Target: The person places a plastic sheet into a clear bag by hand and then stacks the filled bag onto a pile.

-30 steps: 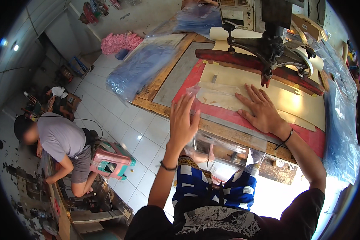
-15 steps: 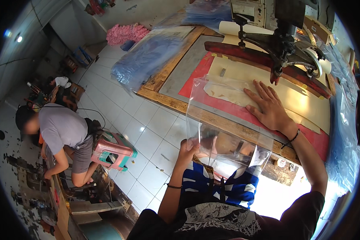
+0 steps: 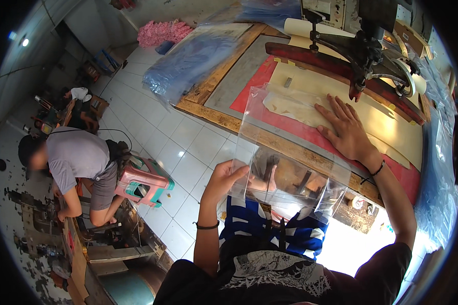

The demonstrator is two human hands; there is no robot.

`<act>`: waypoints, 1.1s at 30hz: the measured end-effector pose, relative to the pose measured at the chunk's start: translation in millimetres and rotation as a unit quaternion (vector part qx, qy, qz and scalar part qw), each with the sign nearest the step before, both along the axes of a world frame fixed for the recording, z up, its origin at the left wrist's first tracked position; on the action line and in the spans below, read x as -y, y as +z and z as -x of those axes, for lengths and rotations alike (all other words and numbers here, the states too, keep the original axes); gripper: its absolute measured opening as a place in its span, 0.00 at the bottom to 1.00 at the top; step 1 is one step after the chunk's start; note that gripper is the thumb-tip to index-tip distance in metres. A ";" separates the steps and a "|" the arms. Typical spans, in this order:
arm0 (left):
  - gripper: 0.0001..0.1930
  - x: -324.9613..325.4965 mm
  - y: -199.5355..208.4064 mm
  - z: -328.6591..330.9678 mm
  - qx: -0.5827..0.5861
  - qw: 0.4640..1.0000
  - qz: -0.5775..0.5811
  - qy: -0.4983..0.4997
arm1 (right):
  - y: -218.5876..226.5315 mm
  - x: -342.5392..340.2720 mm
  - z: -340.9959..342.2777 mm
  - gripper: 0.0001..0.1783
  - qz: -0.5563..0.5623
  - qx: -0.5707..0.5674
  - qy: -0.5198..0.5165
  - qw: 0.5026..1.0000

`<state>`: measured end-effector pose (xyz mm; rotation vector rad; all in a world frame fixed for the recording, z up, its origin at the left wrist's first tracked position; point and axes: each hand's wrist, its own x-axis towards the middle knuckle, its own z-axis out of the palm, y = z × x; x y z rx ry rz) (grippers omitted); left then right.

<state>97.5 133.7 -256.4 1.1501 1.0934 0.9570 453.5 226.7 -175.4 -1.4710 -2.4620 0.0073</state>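
A clear plastic sheet (image 3: 290,165) hangs over the worktable's near wooden edge toward my lap. Its far part lies across a cream sheet (image 3: 341,91) and a red sheet (image 3: 249,89) on the table. With thumb and fingers closed, my left hand (image 3: 226,178) grips the plastic's left edge, off the table. My right hand (image 3: 346,127) rests flat, fingers spread, on the layered sheets. Just beyond its fingertips stands a press with a long dark red bar (image 3: 310,62) across the cream sheet. A small grey metal piece (image 3: 288,82) lies on that sheet.
Blue-tinted plastic sheets (image 3: 193,63) are piled at the table's left corner, with more plastic (image 3: 440,168) along the right. A co-worker (image 3: 79,157) bends over a bench at left, beside a pink and green stool (image 3: 142,180). Another person sits farther back. Pink material (image 3: 163,35) lies heaped behind.
My left hand has moved a little left and up with the plastic's edge, and its thumb now shows along it. My right hand stays flat on the sheets.
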 end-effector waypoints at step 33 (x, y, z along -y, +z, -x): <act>0.28 -36.7 -3.5 10.9 0.008 0.991 -0.128 0.025 | -2.6 -1.9 -0.6 0.30 -0.013 0.001 -0.005 1.000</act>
